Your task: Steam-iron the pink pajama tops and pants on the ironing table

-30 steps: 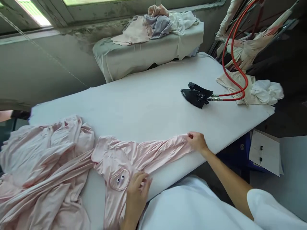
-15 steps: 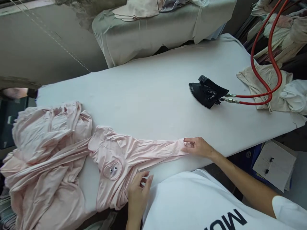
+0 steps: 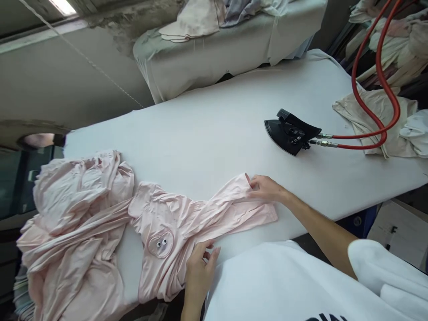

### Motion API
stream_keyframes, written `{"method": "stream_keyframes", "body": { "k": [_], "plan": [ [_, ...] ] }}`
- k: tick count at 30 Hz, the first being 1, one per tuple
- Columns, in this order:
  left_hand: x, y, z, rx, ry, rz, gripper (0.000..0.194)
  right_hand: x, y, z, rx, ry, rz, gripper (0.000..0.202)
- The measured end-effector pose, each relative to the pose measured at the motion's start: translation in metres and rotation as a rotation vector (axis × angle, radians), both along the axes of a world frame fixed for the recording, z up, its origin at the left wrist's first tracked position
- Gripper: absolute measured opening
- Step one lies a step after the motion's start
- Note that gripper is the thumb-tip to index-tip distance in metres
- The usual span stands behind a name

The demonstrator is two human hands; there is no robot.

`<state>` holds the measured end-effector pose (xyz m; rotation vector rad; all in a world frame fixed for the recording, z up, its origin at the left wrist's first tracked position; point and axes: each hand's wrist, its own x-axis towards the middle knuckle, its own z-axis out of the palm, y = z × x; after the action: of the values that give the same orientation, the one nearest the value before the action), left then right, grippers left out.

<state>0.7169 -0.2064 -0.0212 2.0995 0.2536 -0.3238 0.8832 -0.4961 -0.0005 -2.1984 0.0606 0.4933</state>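
A pair of light pink trousers (image 3: 160,223) lies wrinkled on the white-covered ironing table (image 3: 207,147). Its round patch with two googly eyes (image 3: 161,244) faces up. My right hand (image 3: 265,188) pinches one leg near its cuff, lifting it away from the other leg, whose cuff lies flat below. At the trousers' near edge, my left hand (image 3: 202,263) rests with loosely bent fingers and the thumb apart, nothing visibly gripped. A black iron (image 3: 291,133) sits beyond my right hand, touched by neither hand.
A large heap of pink garments (image 3: 76,236) covers the table's left end. Red hoses (image 3: 381,80) run from the iron up to the right, passing over cream cloths (image 3: 374,111). Behind stands another covered table (image 3: 214,58) with folded clothes. A person's head (image 3: 36,140) shows at far left.
My right hand has drawn the upper trouser leg up and slightly left, separating it from the lower leg, whose cuff now shows. The left hand stays by the near edge. The view has shifted slightly.
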Motion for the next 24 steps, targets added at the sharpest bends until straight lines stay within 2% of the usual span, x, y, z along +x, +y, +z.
{"method": "stream_keyframes", "body": {
  "k": [3, 7, 11, 12, 15, 18, 19, 20, 22, 24],
  "plan": [
    [0.000, -0.004, -0.004, -0.034, 0.021, 0.062, 0.035, 0.006, 0.003, 0.001, 0.039, -0.059, -0.005, 0.027],
    [0.009, -0.006, -0.006, -0.046, -0.007, 0.053, 0.034, 0.020, 0.009, 0.000, 0.158, 0.031, -0.100, 0.032],
    [0.026, -0.004, 0.005, -0.007, -0.093, -0.021, 0.026, 0.034, 0.014, -0.003, 0.201, 0.114, -0.139, 0.018],
    [0.033, -0.006, 0.009, 0.019, -0.143, -0.023, 0.023, 0.037, 0.015, -0.003, 0.212, 0.131, -0.143, 0.020],
    [0.070, -0.032, 0.022, 0.111, -0.400, -0.026, 0.016, 0.041, 0.020, 0.010, 0.236, 0.180, -0.196, 0.029],
    [0.125, -0.074, 0.037, 0.194, -0.609, -0.216, 0.020, 0.035, 0.020, 0.042, 0.319, 0.181, -0.228, 0.040],
    [0.142, -0.086, 0.042, 0.201, -0.632, -0.276, 0.015, 0.028, 0.016, 0.053, 0.339, 0.128, -0.222, 0.046],
    [0.157, -0.093, 0.047, 0.190, -0.630, -0.298, 0.011, 0.019, 0.009, 0.061, 0.318, 0.032, -0.239, 0.049],
    [0.177, -0.094, 0.058, 0.124, -0.535, -0.256, 0.016, -0.009, -0.011, 0.067, 0.122, -0.190, -0.339, 0.040],
    [0.182, -0.081, 0.065, 0.024, -0.329, -0.170, 0.016, -0.045, -0.033, 0.053, -0.124, -0.225, -0.419, 0.031]
  ]
}}
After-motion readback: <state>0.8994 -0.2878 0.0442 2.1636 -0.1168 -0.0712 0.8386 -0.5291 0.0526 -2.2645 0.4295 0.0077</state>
